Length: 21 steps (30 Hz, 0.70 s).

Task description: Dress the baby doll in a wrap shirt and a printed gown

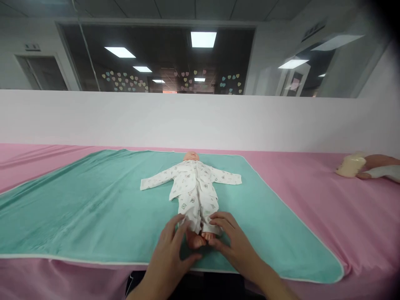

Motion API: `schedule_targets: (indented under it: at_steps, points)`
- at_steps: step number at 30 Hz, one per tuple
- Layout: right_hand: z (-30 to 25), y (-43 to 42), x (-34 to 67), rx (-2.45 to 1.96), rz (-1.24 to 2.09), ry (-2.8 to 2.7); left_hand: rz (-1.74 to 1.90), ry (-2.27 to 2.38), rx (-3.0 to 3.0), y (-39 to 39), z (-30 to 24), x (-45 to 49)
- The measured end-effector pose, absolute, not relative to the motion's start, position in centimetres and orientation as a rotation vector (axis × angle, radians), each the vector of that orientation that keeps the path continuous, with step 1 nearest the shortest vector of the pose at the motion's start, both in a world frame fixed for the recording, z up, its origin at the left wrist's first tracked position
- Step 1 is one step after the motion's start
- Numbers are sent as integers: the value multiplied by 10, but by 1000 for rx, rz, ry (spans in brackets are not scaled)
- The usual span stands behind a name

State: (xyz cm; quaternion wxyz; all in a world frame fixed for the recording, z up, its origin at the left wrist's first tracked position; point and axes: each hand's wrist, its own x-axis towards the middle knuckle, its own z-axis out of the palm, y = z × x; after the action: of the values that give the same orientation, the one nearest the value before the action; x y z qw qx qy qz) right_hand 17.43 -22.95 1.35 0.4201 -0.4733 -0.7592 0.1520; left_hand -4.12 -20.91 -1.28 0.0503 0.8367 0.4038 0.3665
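Observation:
A baby doll [191, 156] lies on its back on a teal blanket [118, 208], head away from me and feet at the near side. It wears a white printed jacket [186, 177] with sleeves spread wide and white printed trousers [189, 204]. My left hand [170, 246] is beside the doll's left-side foot, fingers curved and apart, fingertips near the trouser leg. Around the other leg's cuff, my right hand [233, 241] has its fingers curved and thumb apart, close to the toes. Whether either hand touches the cloth I cannot tell for certain.
A pink sheet [300, 179] covers the surface under the blanket. At the far right lies a pale yellowish bottle-like object [351, 164], next to part of another doll [381, 160]. A low white wall [156, 121] with windows stands behind.

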Motion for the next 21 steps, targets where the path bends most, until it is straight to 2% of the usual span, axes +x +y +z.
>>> schedule_targets:
  at_steps: [4,11,17,21]
  points:
    - [22,-247,144,-1287,251,-1875,1217,1364,2581,-223,-18,-25]
    - [37,-226,104,-1574,169,-1883,1251,1400,2720,-207,-8,-23]
    - [47,-225,94,-1257,540,-1789,1352,1468,2697,-204,-7,-56]
    - [46,-232,91,-1143,731,-1616,1323,1328,2585,-204,4,-70]
